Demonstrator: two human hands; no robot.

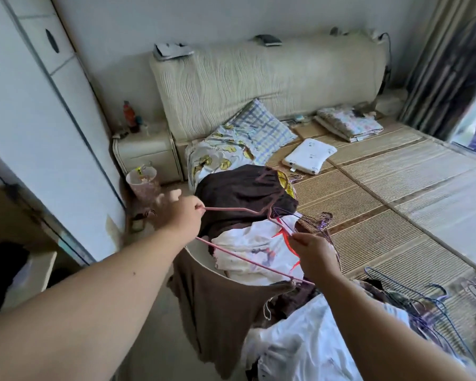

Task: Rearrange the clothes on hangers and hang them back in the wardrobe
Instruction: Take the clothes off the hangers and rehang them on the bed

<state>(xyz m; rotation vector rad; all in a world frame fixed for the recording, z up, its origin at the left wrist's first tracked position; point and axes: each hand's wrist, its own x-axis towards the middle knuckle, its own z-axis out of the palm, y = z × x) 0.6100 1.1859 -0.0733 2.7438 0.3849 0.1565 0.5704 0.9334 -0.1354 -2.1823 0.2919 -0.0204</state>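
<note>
Behind pink hanger [259, 263], purple hangers [318, 222] half-hidden

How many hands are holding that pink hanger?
2. The left hand pinches one end of the pink hanger; the right hand grips its other side over the white garment. No other hand shows.

The single wide-angle view looks from the person's head, forward and down, with the left hand [180, 213] and right hand [312, 253] at arm's length mid-frame. It stands close over the near corner of the bed [396, 188], facing the headboard [259, 78], the wardrobe [39, 119] at its left edge.
</note>
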